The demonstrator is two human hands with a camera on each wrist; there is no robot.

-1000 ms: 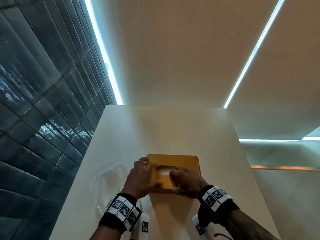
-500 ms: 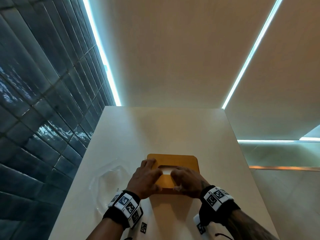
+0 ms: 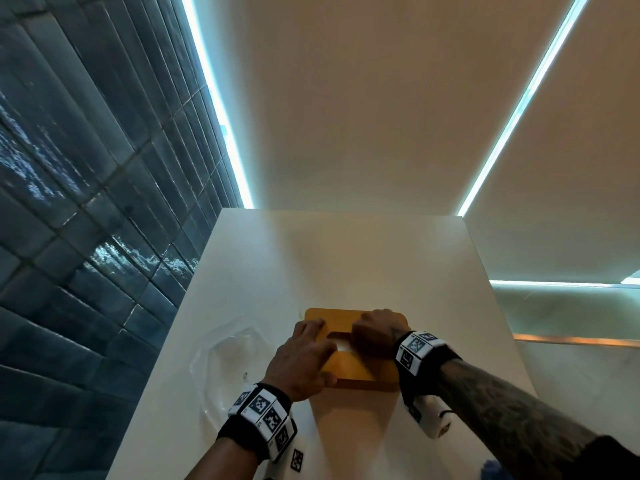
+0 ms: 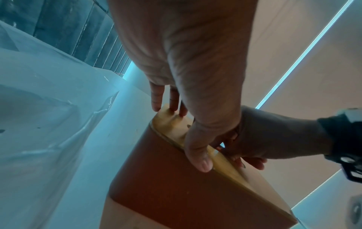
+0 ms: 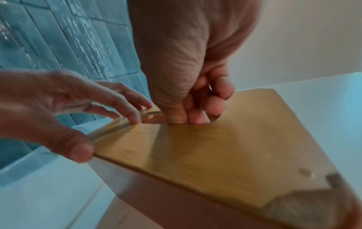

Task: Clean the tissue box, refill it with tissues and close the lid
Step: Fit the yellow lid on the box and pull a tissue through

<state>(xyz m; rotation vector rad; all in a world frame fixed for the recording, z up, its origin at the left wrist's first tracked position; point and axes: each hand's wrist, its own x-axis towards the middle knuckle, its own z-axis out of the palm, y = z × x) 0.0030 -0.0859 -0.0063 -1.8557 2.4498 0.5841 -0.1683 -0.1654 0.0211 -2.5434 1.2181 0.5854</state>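
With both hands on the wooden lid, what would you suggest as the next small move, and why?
Probably draw the first tissue up through the slot. The wooden lid already sits on the tissue box, the left hand steadies its edge, and the right hand has its fingers bunched at the opening. Whether they hold a tissue yet, I cannot tell.

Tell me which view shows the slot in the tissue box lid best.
The head view: it looks down on the lid, so the slot shows as a pale opening between the left hand and right hand. The right wrist view shows it edge-on, fingers dipped in; the left wrist view shows almost nothing of it.
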